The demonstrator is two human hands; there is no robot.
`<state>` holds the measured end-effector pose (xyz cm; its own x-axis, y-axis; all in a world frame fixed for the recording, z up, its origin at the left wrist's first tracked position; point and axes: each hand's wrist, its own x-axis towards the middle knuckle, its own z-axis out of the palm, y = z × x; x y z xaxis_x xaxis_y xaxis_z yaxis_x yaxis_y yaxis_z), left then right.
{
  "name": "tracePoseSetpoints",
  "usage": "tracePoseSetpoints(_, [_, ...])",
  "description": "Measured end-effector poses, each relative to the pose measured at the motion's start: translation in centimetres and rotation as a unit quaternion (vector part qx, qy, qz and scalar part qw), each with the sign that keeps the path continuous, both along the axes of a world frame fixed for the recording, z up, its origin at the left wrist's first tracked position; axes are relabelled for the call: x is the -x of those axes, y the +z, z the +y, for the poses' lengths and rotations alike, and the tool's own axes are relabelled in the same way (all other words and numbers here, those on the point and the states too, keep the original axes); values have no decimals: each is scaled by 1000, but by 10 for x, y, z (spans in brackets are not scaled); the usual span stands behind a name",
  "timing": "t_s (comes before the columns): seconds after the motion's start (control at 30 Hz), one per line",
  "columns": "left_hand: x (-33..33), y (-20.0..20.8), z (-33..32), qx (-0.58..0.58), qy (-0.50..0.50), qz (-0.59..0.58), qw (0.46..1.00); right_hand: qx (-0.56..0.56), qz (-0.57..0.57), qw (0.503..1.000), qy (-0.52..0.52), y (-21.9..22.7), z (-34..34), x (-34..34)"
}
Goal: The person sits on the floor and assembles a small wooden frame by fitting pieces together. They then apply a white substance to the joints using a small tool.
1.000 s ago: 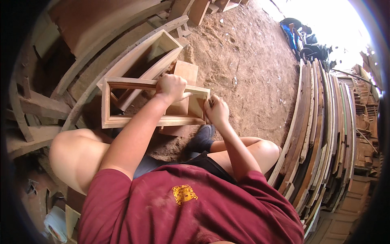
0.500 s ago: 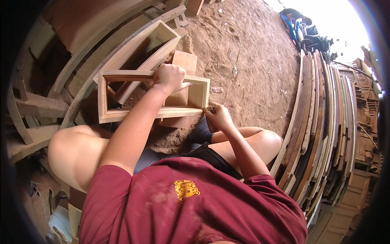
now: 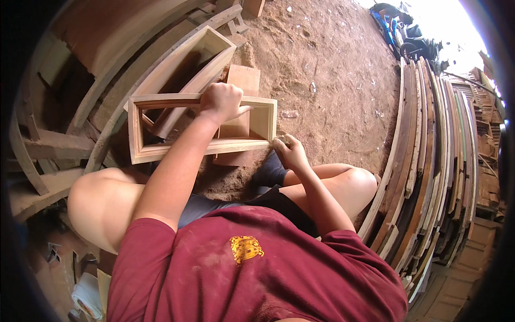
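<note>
A pale, open rectangular wooden frame with deep sides (image 3: 236,145) lies across in front of me. My left hand (image 3: 221,101) is closed over its far rail, thumb pointing right along the wood. At the near right corner, my right hand (image 3: 291,153) is closed with the fingertips pressed against the edge. Something small may be pinched there, but the fingers hide it. A reddish flat board (image 3: 244,80) lies beneath the frame on its right side. Just beyond, a second wooden box frame (image 3: 221,60) rests at a slant, partly seen through the first one.
Brown, dusty ground (image 3: 332,96) spreads ahead. A long stack of planks (image 3: 416,155) runs along my right. Curved-looking timbers and wooden structures (image 3: 59,145) stand close on the left. A white roll (image 3: 87,295) sits at lower left. My bent legs flank the frame.
My right hand has shifted slightly at the frame's corner, its fingers turned a little. My left hand keeps its grip. The whole view has moved slightly.
</note>
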<state>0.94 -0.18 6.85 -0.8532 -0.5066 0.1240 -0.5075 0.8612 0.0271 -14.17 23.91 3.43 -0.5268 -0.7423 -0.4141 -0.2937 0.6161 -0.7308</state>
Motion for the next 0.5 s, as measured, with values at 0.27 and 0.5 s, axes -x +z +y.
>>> tracePoseSetpoints(0.27, [0, 3, 1, 14, -14, 13, 1000, 62, 58, 995, -57, -43, -3, -3])
tracePoseSetpoints(0.5, [-1, 8, 3, 17, -3, 0, 1000, 0, 0, 998, -58, -31, 9, -24])
